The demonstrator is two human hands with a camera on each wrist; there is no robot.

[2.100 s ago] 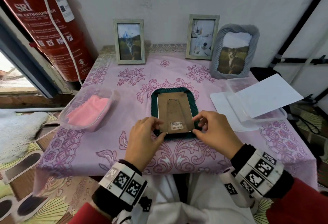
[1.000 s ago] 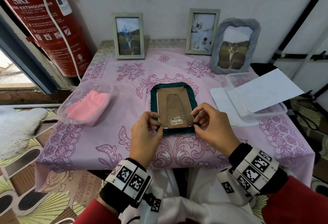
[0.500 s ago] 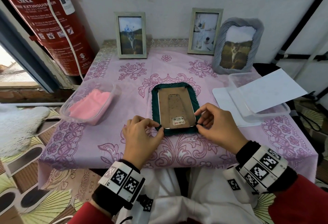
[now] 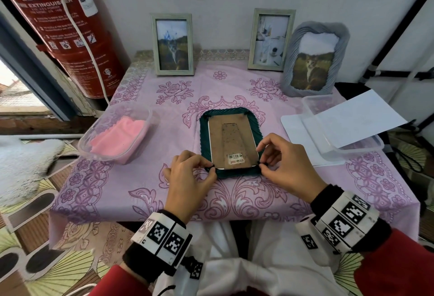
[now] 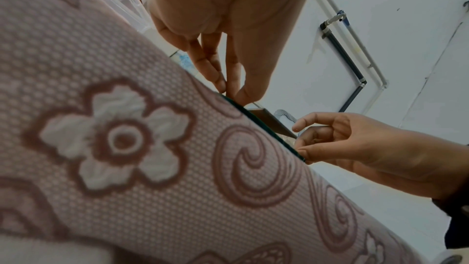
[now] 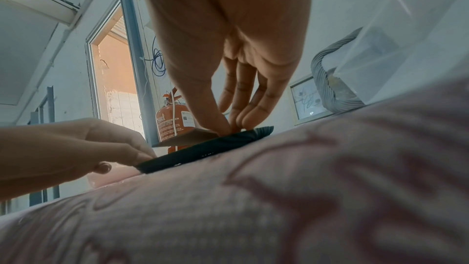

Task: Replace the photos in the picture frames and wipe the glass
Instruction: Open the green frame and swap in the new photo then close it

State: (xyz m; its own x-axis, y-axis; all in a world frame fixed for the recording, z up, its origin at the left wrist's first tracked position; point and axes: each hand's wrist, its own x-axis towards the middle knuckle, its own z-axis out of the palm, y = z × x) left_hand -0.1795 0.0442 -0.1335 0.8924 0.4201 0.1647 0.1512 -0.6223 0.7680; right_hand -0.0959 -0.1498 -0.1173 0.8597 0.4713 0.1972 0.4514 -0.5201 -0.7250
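Setting: a person is sitting at a table [image 4: 352, 192] draped in a pink floral cloth, working with both bare hands.
Green frame: the dark green frame [image 4: 231, 171] is lying face down at the middle of the cloth, its brown backing board [image 4: 231, 142] facing up with a barcode sticker near the close edge.
Left hand: the left hand [image 4: 187, 185] is pinching a small black tab at the frame's near left corner between thumb and forefinger.
Right hand: the right hand [image 4: 285, 165] is pinching at the near right corner; its other fingers are curling above the board.
Backing board: in the right wrist view its near edge appears to be lifting slightly, though the angle is poor.
Other frames: three photo frames are standing upright along the wall, two pale [image 4: 173, 44] [image 4: 271, 40] and one grey [image 4: 313, 61].
Tubs: a clear tub holding a pink cloth [image 4: 117, 135] is sitting left; another tub [image 4: 361, 148] under a white sheet is sitting right.
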